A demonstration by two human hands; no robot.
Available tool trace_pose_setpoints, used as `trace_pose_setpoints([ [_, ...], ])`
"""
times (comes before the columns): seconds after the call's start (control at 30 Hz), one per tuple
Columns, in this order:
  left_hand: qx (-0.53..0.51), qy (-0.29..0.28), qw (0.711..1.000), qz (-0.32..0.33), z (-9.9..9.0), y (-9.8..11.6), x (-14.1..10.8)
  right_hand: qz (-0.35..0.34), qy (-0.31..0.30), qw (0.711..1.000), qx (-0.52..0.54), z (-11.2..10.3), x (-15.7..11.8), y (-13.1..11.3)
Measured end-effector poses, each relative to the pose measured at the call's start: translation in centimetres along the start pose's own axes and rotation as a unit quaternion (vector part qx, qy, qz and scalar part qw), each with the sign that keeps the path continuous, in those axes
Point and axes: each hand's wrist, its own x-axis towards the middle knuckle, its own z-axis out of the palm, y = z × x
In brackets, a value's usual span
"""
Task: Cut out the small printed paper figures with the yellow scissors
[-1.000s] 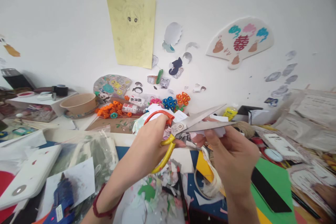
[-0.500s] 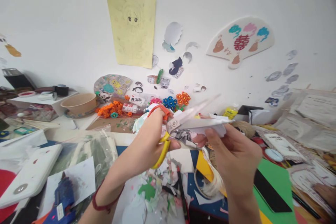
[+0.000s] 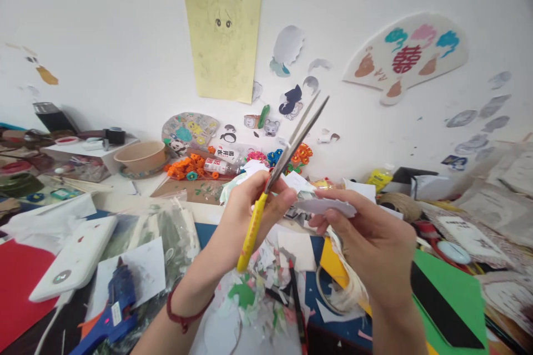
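One left hand (image 3: 241,213) holds scissors (image 3: 283,162); one right hand (image 3: 375,236) pinches paper (image 3: 322,206), probably light and easily creased, best held by the edge.

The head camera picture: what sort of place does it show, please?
Probably a paper-craft workspace, though whether at home, school or a studio I cannot tell. Signs are the scissors in the left hand, the heap of paper scraps and the blue glue gun.

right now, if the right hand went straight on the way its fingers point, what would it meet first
Probably the left hand, holding the scissors; the paper in the right hand points that way, but depth is unclear.
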Motion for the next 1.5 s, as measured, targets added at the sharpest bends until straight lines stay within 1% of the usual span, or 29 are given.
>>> trace_pose_setpoints([
  [0.1, -0.032, -0.040, 0.998, -0.029, 0.0, -0.3, 0.2, -0.066, -0.006, 0.997, -0.026, -0.1, 0.3, 0.4],
  [0.23, -0.047, -0.077, 0.995, -0.040, -0.1, -0.5, 0.3, -0.174, -0.051, 0.979, -0.089, -0.7, 0.6, 0.7],
  [0.3, -0.066, -0.086, 0.993, -0.054, -0.1, -0.4, 0.4, -0.218, -0.076, 0.966, -0.116, -1.0, 0.8, 0.7],
  [0.37, -0.092, -0.094, 0.989, -0.062, 0.0, -0.2, 0.5, -0.246, -0.084, 0.955, -0.139, -1.2, 0.8, 0.8],
  [0.43, -0.106, -0.074, 0.990, -0.060, 0.2, -0.2, 0.6, -0.268, -0.074, 0.946, -0.169, -1.2, 0.9, 0.8],
  [0.47, -0.108, -0.050, 0.991, -0.054, 0.4, -0.2, 0.7, -0.265, -0.064, 0.945, -0.181, -1.2, 0.9, 0.8],
  [0.5, -0.110, -0.019, 0.993, -0.046, 0.5, -0.2, 0.7, -0.240, -0.053, 0.951, -0.186, -1.1, 1.0, 0.8],
  [0.53, -0.111, 0.015, 0.993, -0.036, 0.7, -0.3, 0.7, -0.195, -0.040, 0.964, -0.178, -0.9, 1.1, 0.8],
  [0.57, -0.112, 0.048, 0.992, -0.025, 0.8, -0.4, 0.7, -0.135, -0.025, 0.978, -0.156, -0.8, 1.2, 0.9],
  [0.63, -0.106, 0.097, 0.990, -0.004, 1.1, -0.6, 0.6, 0.003, -0.003, 0.998, -0.069, -0.3, 1.3, 1.0],
  [0.67, -0.096, 0.112, 0.989, 0.005, 1.2, -0.6, 0.5, 0.059, -0.003, 0.998, -0.018, -0.1, 1.3, 1.1],
  [0.7, -0.081, 0.124, 0.989, 0.016, 1.3, -0.7, 0.5, 0.099, -0.014, 0.995, 0.029, 0.1, 1.3, 1.1],
  [0.77, -0.041, 0.140, 0.988, 0.042, 1.5, -0.8, 0.3, 0.138, -0.047, 0.985, 0.090, 0.6, 1.2, 1.1],
  [0.83, -0.007, 0.150, 0.987, 0.063, 1.7, -1.1, 0.1, 0.148, -0.060, 0.981, 0.105, 0.9, 1.0, 0.9],
  [0.9, 0.009, 0.152, 0.986, 0.072, 2.0, -1.4, 0.0, 0.147, -0.038, 0.984, 0.092, 1.2, 0.8, 0.7],
  [1.0, 0.001, 0.148, 0.986, 0.082, 2.4, -1.8, -0.1, 0.141, -0.010, 0.988, 0.064, 1.1, 0.7, 0.6],
  [1.1, -0.008, 0.152, 0.984, 0.094, 2.6, -1.8, -0.2, 0.136, -0.002, 0.989, 0.059, 0.9, 0.8, 0.6],
  [1.27, -0.016, 0.159, 0.983, 0.093, 2.7, -1.6, -0.2, 0.134, 0.002, 0.988, 0.075, 0.7, 1.2, 0.7],
  [1.37, -0.013, 0.173, 0.980, 0.099, 2.7, -1.5, -0.3, 0.133, -0.002, 0.987, 0.086, 0.6, 1.3, 0.9],
  [1.5, -0.002, 0.181, 0.978, 0.106, 2.7, -1.3, -0.4, 0.143, -0.038, 0.983, 0.110, 0.7, 1.4, 0.9],
])
